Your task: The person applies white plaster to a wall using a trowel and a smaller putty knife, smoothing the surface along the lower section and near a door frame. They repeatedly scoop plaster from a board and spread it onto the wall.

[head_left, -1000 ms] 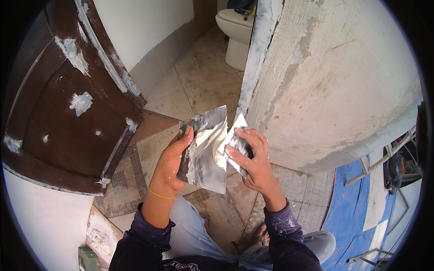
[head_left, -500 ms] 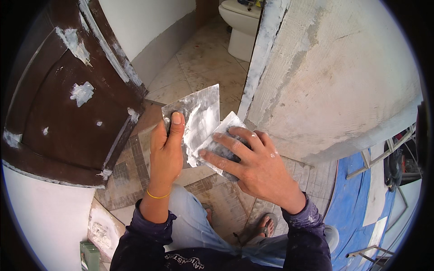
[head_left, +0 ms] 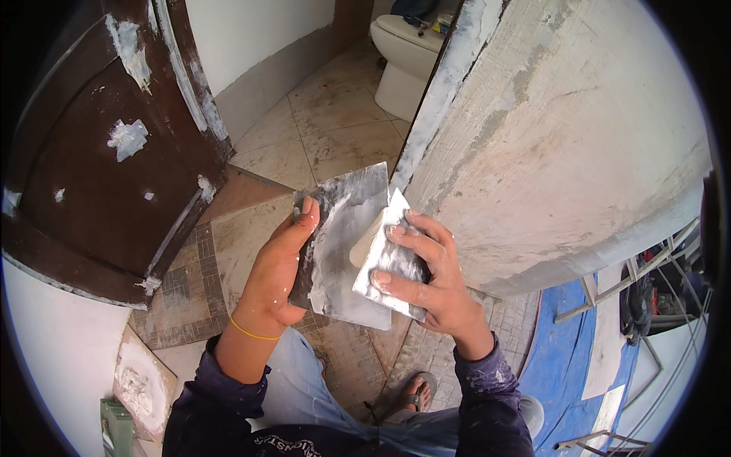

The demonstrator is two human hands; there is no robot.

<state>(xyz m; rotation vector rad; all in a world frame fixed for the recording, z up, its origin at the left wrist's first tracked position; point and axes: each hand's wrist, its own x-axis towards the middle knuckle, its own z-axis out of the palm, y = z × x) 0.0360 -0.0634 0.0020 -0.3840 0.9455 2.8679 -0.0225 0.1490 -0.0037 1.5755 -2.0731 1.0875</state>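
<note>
My left hand (head_left: 272,263) grips a flat metal plate (head_left: 344,251) by its left side, thumb on top; white putty is smeared across it. My right hand (head_left: 438,278) pinches a smaller metal scraper blade (head_left: 392,259), fingers spread over its right part. The scraper is tilted above the plate's right side, with a pale dab of putty (head_left: 368,242) at its left edge. White specks mark the fingers of both hands. To the left stands a dark brown door (head_left: 91,190) with white putty patches.
A rough plastered wall (head_left: 563,152) rises at the right, its edge coated white. Beyond the doorway is a white toilet (head_left: 407,65). At lower left a board with white putty (head_left: 141,385) lies beside a green container (head_left: 116,426). A blue sheet (head_left: 560,350) and metal frame (head_left: 624,278) are at right.
The scraper has turned and now shows a cleaner, shiny face. The putty on the plate is spread differently. Both hands sit slightly lower, and the view has shifted.
</note>
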